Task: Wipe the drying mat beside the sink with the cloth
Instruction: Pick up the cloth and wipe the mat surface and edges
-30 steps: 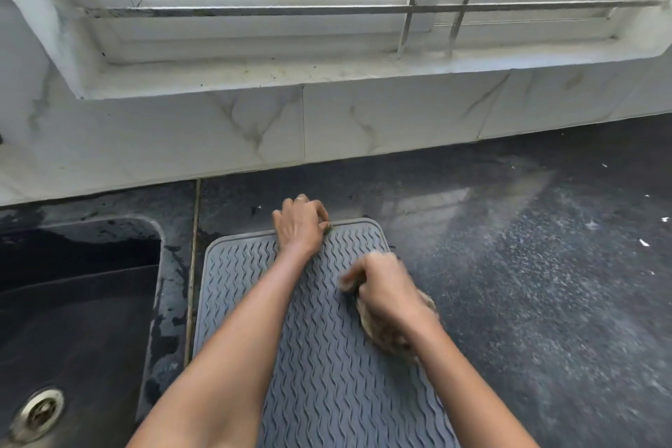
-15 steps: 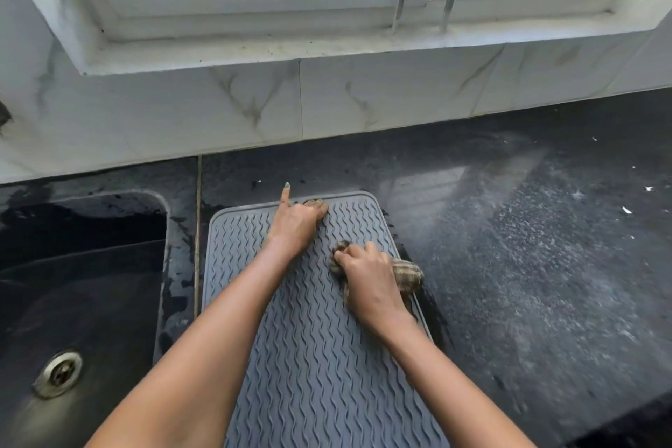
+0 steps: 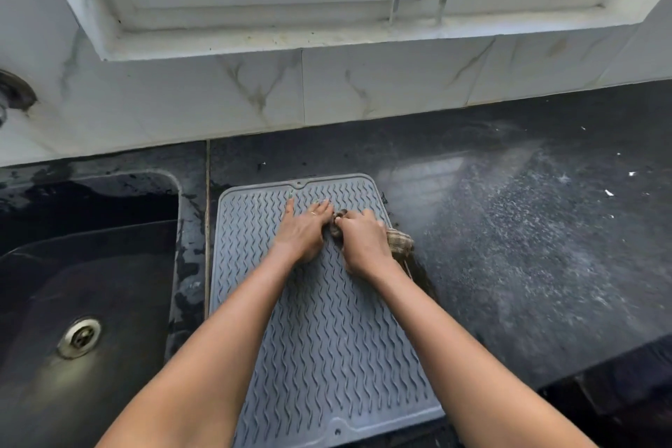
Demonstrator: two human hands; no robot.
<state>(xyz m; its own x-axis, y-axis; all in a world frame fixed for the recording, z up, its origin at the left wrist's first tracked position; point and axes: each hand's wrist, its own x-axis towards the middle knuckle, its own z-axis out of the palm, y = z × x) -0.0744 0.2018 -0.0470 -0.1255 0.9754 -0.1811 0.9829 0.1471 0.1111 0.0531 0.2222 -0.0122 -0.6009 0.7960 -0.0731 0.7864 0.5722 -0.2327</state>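
Observation:
A grey ribbed drying mat (image 3: 327,345) lies on the black counter just right of the sink. My left hand (image 3: 303,229) presses flat on the mat's far half, fingers spread, holding nothing. Beside it, touching at the fingertips, my right hand (image 3: 363,242) is closed on a bunched brown checked cloth (image 3: 400,244). The cloth sticks out from under the hand at the mat's right edge; most of it is hidden by the fingers.
A dark sink (image 3: 87,284) with a metal drain (image 3: 79,336) lies to the left. The black counter (image 3: 527,247) stretches to the right, dusty with small white crumbs (image 3: 609,193). White marble tiles (image 3: 254,94) and a window sill stand behind.
My right hand with the cloth has moved up the mat and to the left until it meets my left hand. The left hand has slid a little back from the mat's far edge.

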